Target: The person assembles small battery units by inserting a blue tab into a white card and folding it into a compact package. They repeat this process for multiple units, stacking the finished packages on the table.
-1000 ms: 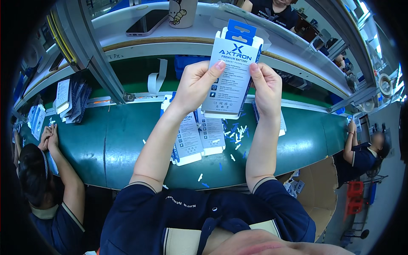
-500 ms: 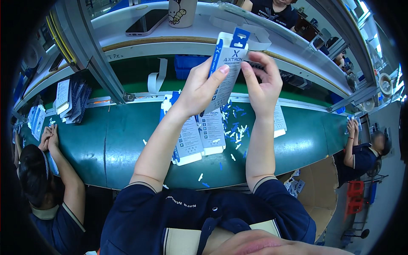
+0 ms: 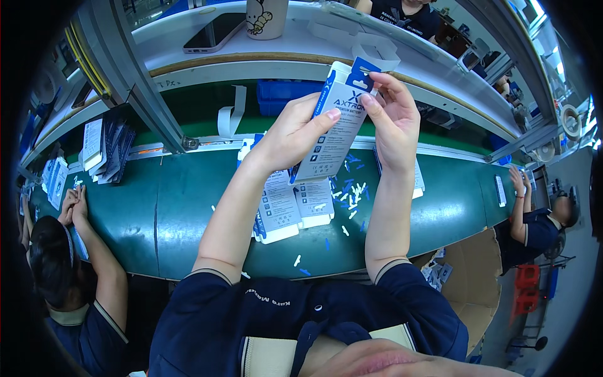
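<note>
Above the green table I hold up a flat white-and-blue cardboard box (image 3: 338,135) with a blue hang tab (image 3: 363,73) at its top. My left hand (image 3: 290,132) grips its left edge, thumb on the printed front. My right hand (image 3: 397,119) pinches the upper right edge beside the tab, thumb in front and fingers behind. Under my left hand, similar flat boxes (image 3: 278,217) lie overlapping on the table. Small white and blue cut-out scraps (image 3: 353,195) are scattered to their right. Another flat box (image 3: 418,182) is partly hidden behind my right forearm.
A shelf (image 3: 301,55) with a phone (image 3: 215,32) and a cup (image 3: 266,19) runs across the back. A blue bin (image 3: 276,97) sits beneath it. Stacked boxes (image 3: 107,147) stand left. A cardboard carton (image 3: 471,283) is at lower right. Co-workers sit on both sides.
The box has tilted and moved slightly down and right. My right hand, apart from the tab before, has closed on the box's upper right edge.
</note>
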A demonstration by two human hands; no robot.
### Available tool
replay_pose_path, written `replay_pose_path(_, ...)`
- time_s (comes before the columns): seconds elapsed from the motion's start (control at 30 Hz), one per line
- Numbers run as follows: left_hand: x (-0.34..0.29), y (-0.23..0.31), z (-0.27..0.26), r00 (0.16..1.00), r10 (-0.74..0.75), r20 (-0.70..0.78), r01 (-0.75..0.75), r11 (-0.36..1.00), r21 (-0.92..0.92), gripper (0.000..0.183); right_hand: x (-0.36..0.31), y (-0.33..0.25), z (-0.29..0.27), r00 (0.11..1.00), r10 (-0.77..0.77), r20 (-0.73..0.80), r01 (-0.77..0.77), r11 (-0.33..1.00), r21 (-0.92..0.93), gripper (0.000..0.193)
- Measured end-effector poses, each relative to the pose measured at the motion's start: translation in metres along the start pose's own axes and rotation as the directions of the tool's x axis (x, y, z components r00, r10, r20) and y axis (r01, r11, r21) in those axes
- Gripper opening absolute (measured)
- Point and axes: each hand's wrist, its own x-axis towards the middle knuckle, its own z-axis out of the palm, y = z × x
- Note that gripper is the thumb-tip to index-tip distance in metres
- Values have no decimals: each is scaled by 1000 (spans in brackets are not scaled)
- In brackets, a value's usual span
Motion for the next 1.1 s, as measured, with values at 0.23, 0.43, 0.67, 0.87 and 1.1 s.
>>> replay_pose_path(0.23,0,3,0,996,-17,84,6,992,128,43,1,7,-5,989,-146,11,146,986,-79,28)
replay_pose_path(0.43,0,1,2,996,2,94,-17,987,157,45,0,4,-5,991,-134,-19,130,981,-147,30)
replay_pose_path(0.67,4,-5,11,1000,20,-18,-17,990,140,39,0,10,1,981,-165,-97,150,978,-145,23)
replay_pose_path(0.87,7,-14,13,980,117,-159,-81,973,216,39,-1,-1,0,994,-54,-91,48,997,-67,17)
replay_pose_path(1.1,14,-17,5,770,594,-232,-330,682,653,45,2,1,-12,984,-169,53,168,801,-575,23)
